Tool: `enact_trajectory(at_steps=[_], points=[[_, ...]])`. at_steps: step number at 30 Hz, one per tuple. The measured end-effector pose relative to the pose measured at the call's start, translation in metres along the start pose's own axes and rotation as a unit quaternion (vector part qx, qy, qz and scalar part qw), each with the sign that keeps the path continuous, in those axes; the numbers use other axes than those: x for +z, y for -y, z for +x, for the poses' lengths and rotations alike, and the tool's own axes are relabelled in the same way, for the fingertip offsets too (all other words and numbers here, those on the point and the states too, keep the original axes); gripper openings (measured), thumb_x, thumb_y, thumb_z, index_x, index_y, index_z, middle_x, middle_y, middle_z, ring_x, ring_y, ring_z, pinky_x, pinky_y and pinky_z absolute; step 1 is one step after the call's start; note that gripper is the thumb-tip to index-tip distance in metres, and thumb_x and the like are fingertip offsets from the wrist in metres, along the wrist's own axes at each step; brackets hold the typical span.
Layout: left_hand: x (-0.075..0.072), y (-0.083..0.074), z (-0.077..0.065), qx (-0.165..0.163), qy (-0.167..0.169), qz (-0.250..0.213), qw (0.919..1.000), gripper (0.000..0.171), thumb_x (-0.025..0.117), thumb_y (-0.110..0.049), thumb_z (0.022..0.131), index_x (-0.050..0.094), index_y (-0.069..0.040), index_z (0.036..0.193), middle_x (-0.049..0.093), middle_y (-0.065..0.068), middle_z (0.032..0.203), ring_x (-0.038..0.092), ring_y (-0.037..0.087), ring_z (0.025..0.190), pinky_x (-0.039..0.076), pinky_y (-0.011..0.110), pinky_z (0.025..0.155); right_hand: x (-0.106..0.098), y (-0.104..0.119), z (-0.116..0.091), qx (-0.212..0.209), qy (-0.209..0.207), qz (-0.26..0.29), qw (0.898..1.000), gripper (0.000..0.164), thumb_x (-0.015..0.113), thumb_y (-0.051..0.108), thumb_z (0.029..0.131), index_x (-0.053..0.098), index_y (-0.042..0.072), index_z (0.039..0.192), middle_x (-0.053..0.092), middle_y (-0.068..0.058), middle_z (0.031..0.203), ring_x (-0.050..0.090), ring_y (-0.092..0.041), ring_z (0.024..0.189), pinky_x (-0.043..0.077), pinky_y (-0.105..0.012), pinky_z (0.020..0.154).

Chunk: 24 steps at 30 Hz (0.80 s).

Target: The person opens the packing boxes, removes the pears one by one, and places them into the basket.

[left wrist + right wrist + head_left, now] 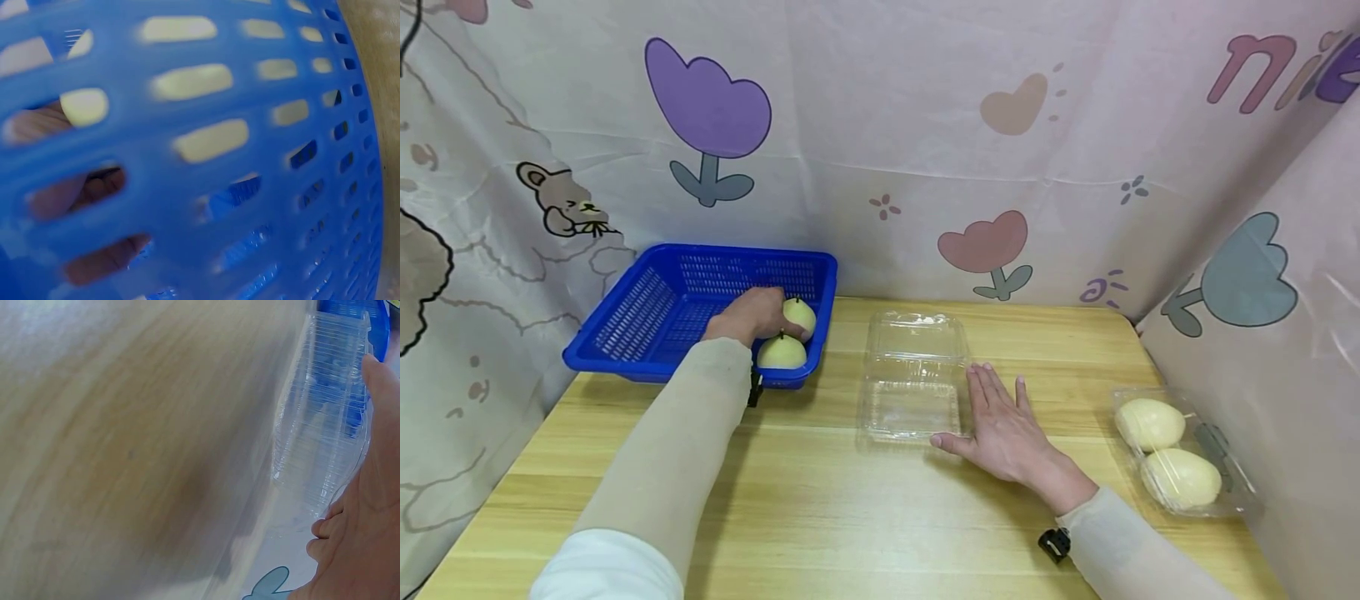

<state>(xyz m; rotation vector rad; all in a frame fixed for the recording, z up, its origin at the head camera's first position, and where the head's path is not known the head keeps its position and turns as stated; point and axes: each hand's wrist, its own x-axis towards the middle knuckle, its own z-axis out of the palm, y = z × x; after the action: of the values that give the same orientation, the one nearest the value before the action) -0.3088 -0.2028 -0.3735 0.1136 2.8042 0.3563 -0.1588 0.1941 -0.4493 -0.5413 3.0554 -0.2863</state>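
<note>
In the head view, my left hand (752, 315) is inside the blue plastic basket (700, 367). It grips the farther of two pale yellow pears (800, 317), its thumb across the near side and the other fingertips hidden. The nearer pear (782, 353) sits just in front of that thumb. Through the basket's slots, the left wrist view shows parts of this hand (100, 259) and pale pear skin (212, 140). My right hand (1007, 433), fingers straight and thumb spread, touches the right side of an open clear plastic clamshell box (913, 408) on the table.
At the right of the wooden table (850, 517), a clear clamshell box (1232, 500) holds two pale pears (1180, 479). A printed curtain (865, 125) hangs behind the table and along both sides. The basket stands at the back left, near the curtain.
</note>
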Motion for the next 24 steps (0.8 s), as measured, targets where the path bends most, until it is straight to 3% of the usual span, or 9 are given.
enact_trajectory(at_steps=[8, 14, 19, 24], points=[[-0.002, 0.003, -0.001, -0.008, 0.011, -0.008, 0.9999, 0.075, 0.082, -0.059, 0.086, 0.061, 0.002, 0.126, 0.067, 0.021, 0.121, 0.062, 0.035, 0.106, 0.055, 0.053, 0.096, 0.0, -0.001, 0.0, 0.001, 0.003, 0.006, 1.0, 0.129, 0.04, 0.095, 0.086, 0.014, -0.003, 0.167, 0.016, -0.022, 0.174, 0.013, -0.039, 0.163, 0.004, -0.072, 0.127], [-0.005, 0.005, -0.006, -0.01, 0.012, -0.021, 0.9997, 0.085, 0.081, -0.059, 0.087, 0.058, 0.005, 0.138, 0.064, 0.027, 0.135, 0.061, 0.041, 0.119, 0.053, 0.06, 0.103, -0.001, 0.0, -0.001, 0.0, 0.004, 0.004, 1.0, 0.129, 0.039, 0.095, 0.086, 0.014, -0.003, 0.167, 0.017, -0.022, 0.174, 0.013, -0.039, 0.163, 0.005, -0.072, 0.127], [-0.01, 0.002, -0.012, 0.0, 0.013, -0.018, 0.9998, 0.083, 0.078, -0.053, 0.092, 0.055, 0.007, 0.143, 0.06, 0.03, 0.141, 0.059, 0.045, 0.127, 0.05, 0.062, 0.108, -0.001, -0.001, -0.001, 0.0, 0.006, 0.003, 1.0, 0.129, 0.039, 0.095, 0.087, 0.015, -0.003, 0.166, 0.016, -0.023, 0.174, 0.013, -0.039, 0.163, 0.006, -0.073, 0.127], [-0.018, -0.002, -0.02, 0.018, 0.016, -0.014, 0.9996, 0.079, 0.071, -0.041, 0.1, 0.043, 0.009, 0.154, 0.048, 0.032, 0.155, 0.046, 0.051, 0.143, 0.04, 0.066, 0.118, -0.002, 0.0, 0.0, 0.003, 0.009, 0.004, 1.0, 0.128, 0.04, 0.094, 0.087, 0.015, -0.003, 0.167, 0.015, -0.022, 0.175, 0.012, -0.039, 0.163, 0.004, -0.072, 0.127]])
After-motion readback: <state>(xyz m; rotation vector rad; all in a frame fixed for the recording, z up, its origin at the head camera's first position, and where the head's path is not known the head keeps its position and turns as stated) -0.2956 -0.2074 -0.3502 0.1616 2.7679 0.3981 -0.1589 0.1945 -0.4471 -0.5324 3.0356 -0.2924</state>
